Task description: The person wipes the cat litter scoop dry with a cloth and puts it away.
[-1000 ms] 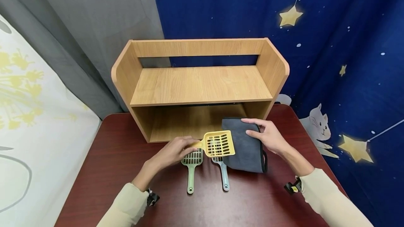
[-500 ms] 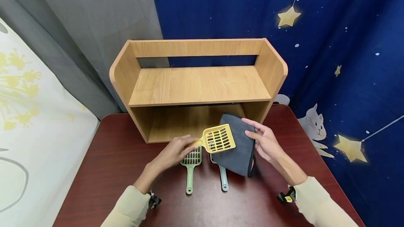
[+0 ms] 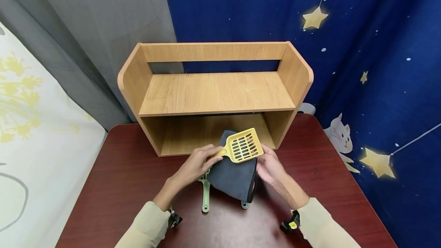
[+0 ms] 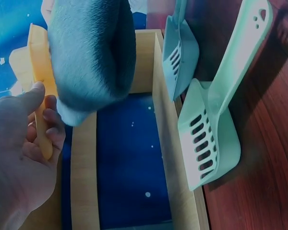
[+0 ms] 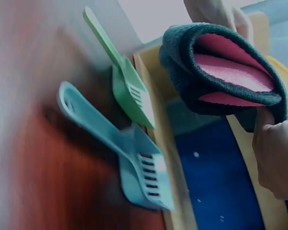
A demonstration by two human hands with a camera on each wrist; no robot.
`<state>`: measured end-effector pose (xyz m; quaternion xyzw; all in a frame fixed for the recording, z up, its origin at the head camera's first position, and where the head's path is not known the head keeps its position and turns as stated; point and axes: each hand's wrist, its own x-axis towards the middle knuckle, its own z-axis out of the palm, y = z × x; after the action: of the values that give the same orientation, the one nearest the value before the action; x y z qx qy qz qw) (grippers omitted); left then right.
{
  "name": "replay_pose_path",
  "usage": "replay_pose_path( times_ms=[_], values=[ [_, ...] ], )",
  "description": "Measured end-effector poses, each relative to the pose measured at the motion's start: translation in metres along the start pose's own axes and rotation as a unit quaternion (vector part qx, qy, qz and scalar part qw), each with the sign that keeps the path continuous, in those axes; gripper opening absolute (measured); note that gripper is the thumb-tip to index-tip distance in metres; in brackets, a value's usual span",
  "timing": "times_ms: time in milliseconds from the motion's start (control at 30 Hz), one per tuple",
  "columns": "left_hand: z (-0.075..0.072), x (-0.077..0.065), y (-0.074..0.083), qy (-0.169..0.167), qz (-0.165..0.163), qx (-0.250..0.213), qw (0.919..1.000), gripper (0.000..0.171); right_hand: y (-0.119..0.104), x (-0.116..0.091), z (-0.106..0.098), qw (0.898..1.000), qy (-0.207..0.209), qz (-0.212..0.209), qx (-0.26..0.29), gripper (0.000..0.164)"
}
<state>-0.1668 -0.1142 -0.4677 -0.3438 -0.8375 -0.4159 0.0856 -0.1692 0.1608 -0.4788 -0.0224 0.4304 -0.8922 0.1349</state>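
Observation:
In the head view my left hand (image 3: 197,165) holds a yellow litter scoop (image 3: 245,145) by its handle, the slotted head pointing right. My right hand (image 3: 271,165) grips a folded dark grey cloth (image 3: 230,179) at its right side, behind and below the yellow scoop. Pink lining (image 5: 235,74) shows between the cloth's folds in the right wrist view. A green litter scoop (image 3: 205,198) lies on the table, its head mostly covered by the cloth in the head view. Only the handle end of a blue litter scoop (image 3: 245,204) shows there; the right wrist view shows the blue scoop (image 5: 139,163) whole.
A two-tier wooden shelf (image 3: 217,93) stands at the back of the dark red table (image 3: 138,171), just beyond both hands. Blue curtain (image 3: 234,7) with stars and grey curtain (image 3: 103,10) hang behind it.
My right hand has carried the cloth left, behind the yellow scoop and over the green and blue scoops. The yellow scoop has risen slightly and tilted, its head now near my right fingers.

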Motion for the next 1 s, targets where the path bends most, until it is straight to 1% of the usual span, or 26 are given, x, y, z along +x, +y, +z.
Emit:
replay_pose_path(
  times_ms=[100,133,233,367,467,567,667,800,900,1000],
  values=[
    [0.001,-0.001,0.000,-0.001,-0.007,0.004,1.0000,0.033,0.009,0.000,0.003,1.000,0.025,0.008,0.011,0.055],
    [0.002,-0.002,0.000,-0.001,-0.008,0.005,1.0000,0.033,0.011,0.000,0.003,1.000,0.026,0.007,0.011,0.055],
    [0.000,-0.005,-0.001,-0.009,-0.012,0.006,0.9999,0.034,0.009,-0.002,-0.001,1.000,0.009,-0.003,0.001,0.056],
    [-0.007,-0.009,-0.003,-0.010,-0.002,0.009,0.9999,0.034,-0.010,-0.003,-0.010,0.999,-0.045,-0.019,0.010,0.053],
    [-0.013,-0.013,-0.005,-0.002,0.012,0.024,0.9996,0.033,-0.028,-0.005,-0.016,0.997,-0.071,-0.031,0.018,0.049],
    [-0.016,-0.017,-0.008,0.001,0.018,0.042,0.9989,0.032,-0.042,-0.006,-0.020,0.996,-0.079,-0.045,0.012,0.047],
    [-0.016,-0.020,-0.012,0.002,0.017,0.053,0.9984,0.031,-0.049,-0.005,-0.022,0.995,-0.081,-0.051,0.008,0.048],
    [-0.013,-0.021,-0.013,0.000,0.013,0.050,0.9987,0.032,-0.044,-0.002,-0.021,0.996,-0.072,-0.056,-0.002,0.048],
    [-0.009,-0.019,-0.011,0.002,0.011,0.037,0.9992,0.032,-0.031,0.000,-0.016,0.997,-0.059,-0.049,0.002,0.050],
    [-0.006,-0.015,-0.009,0.010,0.012,0.022,0.9996,0.033,-0.014,0.002,-0.007,0.999,-0.035,-0.040,0.008,0.051]
  ],
)
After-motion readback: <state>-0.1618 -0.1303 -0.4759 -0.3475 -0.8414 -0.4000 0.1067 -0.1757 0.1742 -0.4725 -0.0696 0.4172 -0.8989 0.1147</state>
